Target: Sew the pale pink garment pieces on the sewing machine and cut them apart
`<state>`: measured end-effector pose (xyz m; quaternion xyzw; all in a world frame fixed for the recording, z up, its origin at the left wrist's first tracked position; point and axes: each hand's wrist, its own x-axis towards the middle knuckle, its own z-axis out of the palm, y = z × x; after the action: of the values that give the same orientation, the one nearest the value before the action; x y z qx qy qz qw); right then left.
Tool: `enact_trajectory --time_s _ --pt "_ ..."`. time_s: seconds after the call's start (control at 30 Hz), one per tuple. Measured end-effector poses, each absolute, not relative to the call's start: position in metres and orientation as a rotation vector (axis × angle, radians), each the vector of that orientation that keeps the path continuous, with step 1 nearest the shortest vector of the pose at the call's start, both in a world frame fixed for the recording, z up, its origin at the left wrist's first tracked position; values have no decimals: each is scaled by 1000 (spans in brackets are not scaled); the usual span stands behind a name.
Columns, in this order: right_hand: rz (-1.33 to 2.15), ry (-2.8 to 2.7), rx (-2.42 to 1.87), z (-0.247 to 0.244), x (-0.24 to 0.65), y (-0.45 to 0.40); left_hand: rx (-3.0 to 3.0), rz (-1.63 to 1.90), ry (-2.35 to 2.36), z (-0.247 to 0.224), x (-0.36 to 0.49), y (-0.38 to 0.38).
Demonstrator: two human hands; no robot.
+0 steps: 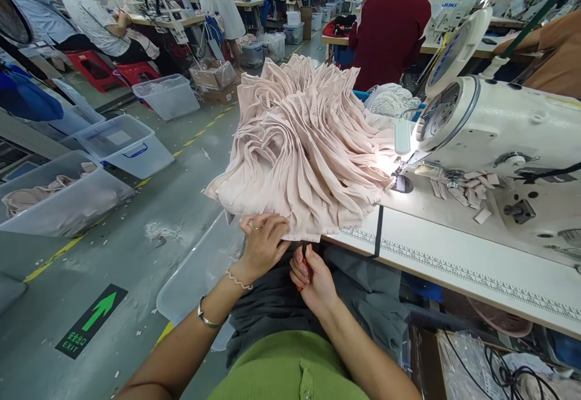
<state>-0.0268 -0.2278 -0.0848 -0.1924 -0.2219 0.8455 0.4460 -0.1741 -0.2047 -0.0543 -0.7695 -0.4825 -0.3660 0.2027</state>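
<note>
A thick stack of pale pink fabric pieces (pixel 299 146) lies fanned in folds on the sewing table, its front edge hanging over the near side. My left hand (pixel 265 245) is closed on that front edge, fingers on top of the cloth. Just to its right, below the hem, my right hand (pixel 315 282) is wrapped round orange-handled thread snips (pixel 310 270). Their dark tip points up at the cloth edge; most of the tool is hidden by my fingers. The white sewing machine (pixel 494 121) stands right of the stack, its lit needle area beside the fabric.
A printed ruler (pixel 472 273) runs along the table's front edge. Fabric scraps (pixel 472 191) lie by the machine. Clear plastic bins (pixel 122 146) stand on the floor at left, another bin (pixel 195 273) near my legs. A person in dark red (pixel 393 25) sits ahead; others sit left.
</note>
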Motion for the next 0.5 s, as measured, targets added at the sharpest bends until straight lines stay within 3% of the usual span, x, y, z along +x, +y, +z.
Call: enact_trajectory --time_s 0.17,0.5 --pt "1899 -556 -637 -99 -3 -231 -2167 -994 -1143 -51 -161 -199" --pt "1992 -781 -662 -85 -6 -205 -2174 -1108 -1158 -56 -172 -204"
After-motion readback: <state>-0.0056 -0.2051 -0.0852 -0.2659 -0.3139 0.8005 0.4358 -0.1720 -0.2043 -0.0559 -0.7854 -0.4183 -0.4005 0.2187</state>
